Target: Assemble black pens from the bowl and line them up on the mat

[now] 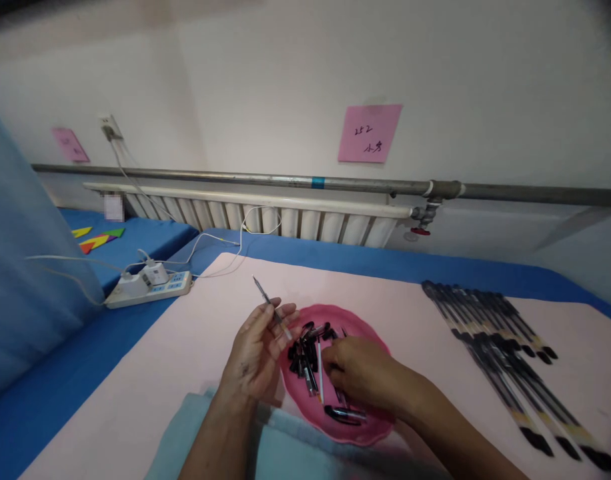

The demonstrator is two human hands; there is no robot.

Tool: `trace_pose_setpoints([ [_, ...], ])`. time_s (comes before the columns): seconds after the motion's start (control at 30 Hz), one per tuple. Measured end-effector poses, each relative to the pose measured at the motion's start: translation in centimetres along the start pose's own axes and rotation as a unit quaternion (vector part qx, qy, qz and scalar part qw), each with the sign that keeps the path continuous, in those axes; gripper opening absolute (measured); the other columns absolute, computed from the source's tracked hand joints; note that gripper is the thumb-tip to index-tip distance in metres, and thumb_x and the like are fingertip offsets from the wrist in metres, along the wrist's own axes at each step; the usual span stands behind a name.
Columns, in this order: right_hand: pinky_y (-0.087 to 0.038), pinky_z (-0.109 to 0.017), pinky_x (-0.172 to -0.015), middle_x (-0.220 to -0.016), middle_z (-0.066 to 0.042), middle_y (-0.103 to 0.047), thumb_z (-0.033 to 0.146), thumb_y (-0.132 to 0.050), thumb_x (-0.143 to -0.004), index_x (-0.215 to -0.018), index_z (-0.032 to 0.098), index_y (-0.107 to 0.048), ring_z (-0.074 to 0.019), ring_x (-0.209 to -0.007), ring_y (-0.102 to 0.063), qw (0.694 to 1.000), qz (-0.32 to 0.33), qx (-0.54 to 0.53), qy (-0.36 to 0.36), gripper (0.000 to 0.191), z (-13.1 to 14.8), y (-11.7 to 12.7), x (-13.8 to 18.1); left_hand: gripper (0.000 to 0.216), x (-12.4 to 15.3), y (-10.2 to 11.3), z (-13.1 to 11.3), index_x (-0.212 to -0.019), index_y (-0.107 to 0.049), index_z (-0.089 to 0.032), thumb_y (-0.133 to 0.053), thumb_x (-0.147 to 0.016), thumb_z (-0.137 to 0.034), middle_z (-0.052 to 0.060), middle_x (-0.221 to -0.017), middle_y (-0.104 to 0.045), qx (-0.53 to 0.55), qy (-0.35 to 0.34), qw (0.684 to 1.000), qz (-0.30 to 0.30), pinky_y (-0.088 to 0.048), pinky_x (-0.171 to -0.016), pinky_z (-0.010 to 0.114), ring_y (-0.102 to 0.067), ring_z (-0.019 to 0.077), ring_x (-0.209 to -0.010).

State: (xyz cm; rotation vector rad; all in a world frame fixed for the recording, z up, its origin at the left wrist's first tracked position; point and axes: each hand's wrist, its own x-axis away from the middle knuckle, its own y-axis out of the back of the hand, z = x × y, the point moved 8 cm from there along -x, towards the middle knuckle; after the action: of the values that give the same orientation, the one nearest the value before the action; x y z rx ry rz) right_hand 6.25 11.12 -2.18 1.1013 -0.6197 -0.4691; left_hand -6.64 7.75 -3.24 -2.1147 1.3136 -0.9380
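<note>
My left hand [253, 350] is left of a pink scalloped plate [304, 401], pinching a clear-barrelled pen [262, 291] between thumb and fingers. The pen's tip points up and away, and its lower end slants toward the plate. Over the plate's right side, my right hand [368, 373] has its fingers curled down among pen parts; whatever they grip is hidden. Black pen caps [300, 357] are heaped on the plate's left side, beside a thin white-and-orange stick [320, 370] like a refill. A clear and black pen part [344, 415] lies near the plate's front edge.
Two groups of black-capped pens [478, 317] lie on the pink sheet [210, 333] at right. A power strip [170, 288] with plugs and white cables sits at back left. Behind the blue surface stand a radiator [305, 223] and pipe [265, 178]. Light blue cloth [295, 443] covers the near edge.
</note>
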Motion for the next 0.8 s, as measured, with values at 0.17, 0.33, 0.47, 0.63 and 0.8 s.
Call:
trace_pose_setpoints([
  [0.17,-0.024,-0.023,-0.047,-0.061,-0.002,-0.064,0.005,-0.051,-0.072,-0.062,0.016,-0.065,-0.0102,-0.049,-0.046,1.000,-0.022,-0.009,-0.013,0.020,-0.5,1.2,0.1,0.009,0.3,-0.2,0.0,-0.091,-0.058,-0.013,-0.052,-0.085,-0.013,0.013,-0.096,-0.070,-0.018,-0.001,1.000,0.005,-0.057,-0.072,0.034,-0.067,0.0211,-0.089],
  [0.33,-0.027,-0.023,-0.052,-0.069,-0.002,-0.067,0.006,-0.050,-0.074,-0.067,0.017,-0.062,-0.0125,-0.059,-0.052,0.994,-0.099,-0.028,0.023,0.018,0.1,1.4,-0.4,0.008,0.2,-0.1,-0.2,-0.092,-0.056,-0.014,-0.052,-0.085,-0.013,0.014,-0.102,-0.068,-0.023,-0.006,1.000,0.005,-0.058,-0.071,0.037,-0.067,0.0218,-0.089],
  [0.47,-0.028,-0.024,-0.054,-0.073,-0.002,-0.069,0.006,-0.049,-0.076,-0.068,0.017,-0.063,-0.0136,-0.063,-0.055,0.993,-0.105,-0.025,0.053,0.020,0.6,0.6,-0.6,0.009,-0.1,0.1,-0.4,-0.093,-0.056,-0.014,-0.053,-0.084,-0.013,0.012,-0.094,-0.069,-0.022,-0.012,1.000,-0.009,-0.058,-0.069,0.036,-0.068,0.0205,-0.083],
  [0.63,-0.027,-0.025,-0.054,-0.076,-0.002,-0.071,0.006,-0.050,-0.076,-0.070,0.019,-0.066,-0.0147,-0.067,-0.060,0.993,-0.084,-0.016,0.078,0.021,1.0,-0.1,-0.7,0.010,-0.3,0.3,-0.3,-0.093,-0.056,-0.014,-0.055,-0.083,-0.014,0.010,-0.088,-0.068,-0.023,-0.008,1.000,-0.010,-0.058,-0.067,0.034,-0.068,0.0198,-0.079],
  [0.8,-0.029,-0.026,-0.056,-0.083,-0.006,-0.071,0.006,-0.050,-0.075,-0.076,0.017,-0.068,-0.0185,-0.073,-0.063,0.996,-0.062,0.026,0.063,0.021,1.6,-0.8,-0.8,0.017,-0.4,0.3,-0.2,-0.095,-0.057,-0.015,-0.062,-0.078,-0.016,0.005,-0.076,-0.066,-0.015,-0.016,1.000,0.006,-0.058,-0.072,0.035,-0.067,0.0166,-0.075],
])
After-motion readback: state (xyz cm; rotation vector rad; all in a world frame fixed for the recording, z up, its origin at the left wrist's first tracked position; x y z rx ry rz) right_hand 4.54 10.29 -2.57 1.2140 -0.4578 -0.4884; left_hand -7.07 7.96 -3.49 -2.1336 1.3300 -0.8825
